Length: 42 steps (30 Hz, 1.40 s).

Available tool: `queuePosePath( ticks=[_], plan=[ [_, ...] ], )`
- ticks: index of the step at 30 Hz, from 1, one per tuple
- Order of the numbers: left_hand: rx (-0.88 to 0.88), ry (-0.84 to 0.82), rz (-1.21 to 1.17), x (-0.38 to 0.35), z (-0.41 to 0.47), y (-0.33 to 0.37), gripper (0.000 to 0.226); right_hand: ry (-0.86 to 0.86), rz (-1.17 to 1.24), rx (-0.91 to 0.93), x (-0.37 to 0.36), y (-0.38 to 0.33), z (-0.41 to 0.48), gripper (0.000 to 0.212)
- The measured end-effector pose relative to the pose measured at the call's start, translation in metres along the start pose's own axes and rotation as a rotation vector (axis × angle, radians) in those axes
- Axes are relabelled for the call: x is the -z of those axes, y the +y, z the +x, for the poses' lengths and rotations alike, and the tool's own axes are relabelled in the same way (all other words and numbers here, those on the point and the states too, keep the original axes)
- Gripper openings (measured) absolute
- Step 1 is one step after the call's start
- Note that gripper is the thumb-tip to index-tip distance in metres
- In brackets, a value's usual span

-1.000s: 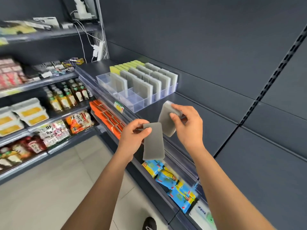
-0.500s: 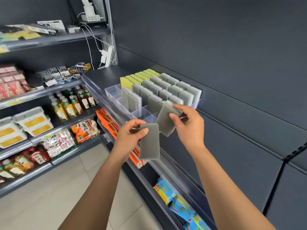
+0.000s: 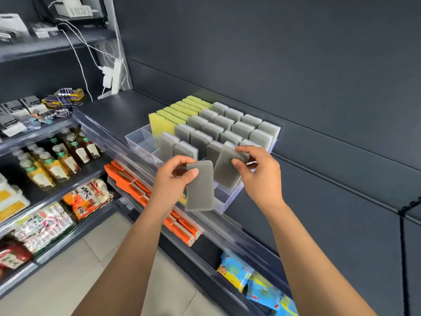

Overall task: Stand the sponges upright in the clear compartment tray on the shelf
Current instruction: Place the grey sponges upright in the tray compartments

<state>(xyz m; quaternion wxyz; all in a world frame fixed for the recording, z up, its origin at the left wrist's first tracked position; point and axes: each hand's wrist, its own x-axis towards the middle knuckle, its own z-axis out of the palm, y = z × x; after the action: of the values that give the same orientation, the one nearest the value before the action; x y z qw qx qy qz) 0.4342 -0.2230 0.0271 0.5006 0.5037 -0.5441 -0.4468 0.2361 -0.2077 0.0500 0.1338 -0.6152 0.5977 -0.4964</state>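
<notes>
Grey foam, two pieces of it, is what you have in hand: your right hand (image 3: 257, 172) pinches one grey sponge (image 3: 227, 166) by its top edge between thumb and fingers, tilted, its lower end over the near right corner of the clear compartment tray (image 3: 136, 139). Your left hand (image 3: 175, 176) pinches a second grey sponge (image 3: 200, 185) by its upper corner, hanging upright just in front of the tray's near edge, not yet over any slot.

The tray sits on the dark shelf (image 3: 114, 110), towards its front edge. Most compartments hold upright grey sponges, with a row of yellow-green sponges (image 3: 173, 115) along the tray's left side. Slots at the near left corner and along the near edge look empty.

You seem to be at the placing step for the right-hand sponge. Next, square it up so it stands vertical, line its lower edge with an open near-edge compartment, and press it down between the dividers without nudging the neighbours. Then bring the left-hand sponge across to another free slot.
</notes>
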Motion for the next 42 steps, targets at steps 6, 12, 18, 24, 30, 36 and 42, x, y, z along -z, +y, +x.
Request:
queuePosePath(
  ticks=[6,12,18,24,30,36,42],
  plan=[
    [-0.056,-0.117,-0.02,0.022,0.03,-0.004,0.027,0.05,-0.172,-0.045,-0.022,-0.019,-0.011,0.022],
    [-0.086,-0.223,-0.014,0.035,0.048,-0.011,0.027,0.142,-0.293,-0.087,-0.03,-0.031,-0.026,0.023],
    [-0.139,-0.288,-0.025,0.038,0.057,-0.004,0.029,0.104,-0.4,-0.151,-0.043,-0.028,-0.03,0.027],
    [-0.263,-0.329,0.091,0.035,0.065,0.007,0.028,0.081,-0.448,-0.197,-0.052,-0.019,-0.031,0.025],
    [-0.421,-0.375,0.206,0.026,0.077,0.014,0.029,0.029,-0.468,-0.205,-0.052,-0.016,-0.033,0.021],
    [-0.582,-0.406,0.383,0.015,0.085,0.012,0.02,0.02,-0.468,-0.209,-0.05,-0.015,-0.032,0.02],
    [-0.593,-0.411,0.488,0.015,0.094,0.007,0.02,0.019,-0.469,-0.205,-0.049,-0.014,-0.033,0.019]
  ],
)
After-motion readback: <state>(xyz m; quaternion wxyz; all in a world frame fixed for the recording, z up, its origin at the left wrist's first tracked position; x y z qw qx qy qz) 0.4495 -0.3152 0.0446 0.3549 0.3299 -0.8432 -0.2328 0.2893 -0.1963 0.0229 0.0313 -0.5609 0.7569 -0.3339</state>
